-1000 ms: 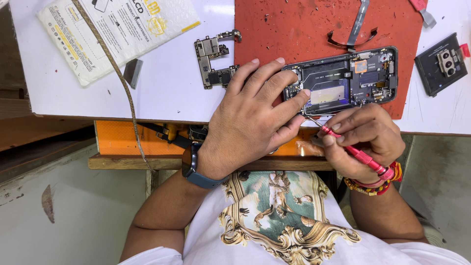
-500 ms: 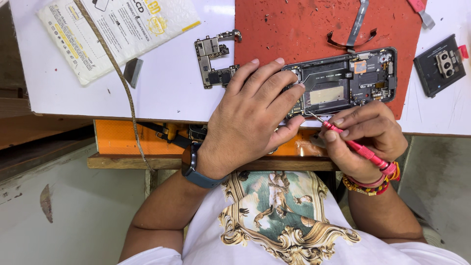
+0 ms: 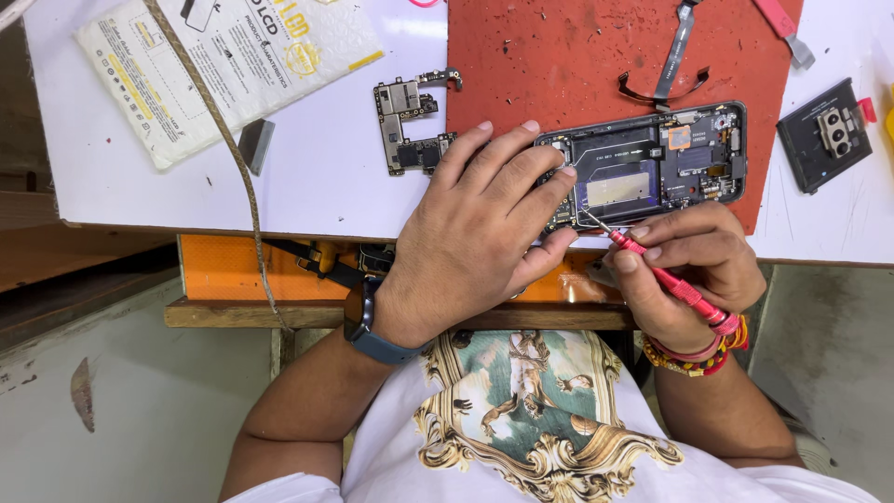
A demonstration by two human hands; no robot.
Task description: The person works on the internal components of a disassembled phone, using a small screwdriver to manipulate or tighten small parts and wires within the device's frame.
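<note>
Seen from above, a person works on an opened phone (image 3: 652, 168) lying on a red mat (image 3: 559, 65) at the near edge of a white table (image 3: 317, 186). The phone's back is off and its insides are bare, so the strip-down looks well under way, though many parts sit in the frame. The left hand (image 3: 475, 233) lies flat with fingers spread, pressing on the phone's left end. The right hand (image 3: 689, 265) pinches a red screwdriver (image 3: 666, 275), its tip touching the phone's lower left inside; whether a screw is there is too small to tell.

Left of the phone, just off the mat, lies a removed circuit board (image 3: 410, 121). Above the phone lie a flex cable (image 3: 675, 47) and a thin curved strip (image 3: 661, 88). Right of the phone sits a black camera module (image 3: 827, 135). Well to the left are a small grey wedge (image 3: 253, 144), a white padded bag (image 3: 223, 65) and a cord (image 3: 223, 140) hanging over the table edge. The left hand hides part of the phone's left end.
</note>
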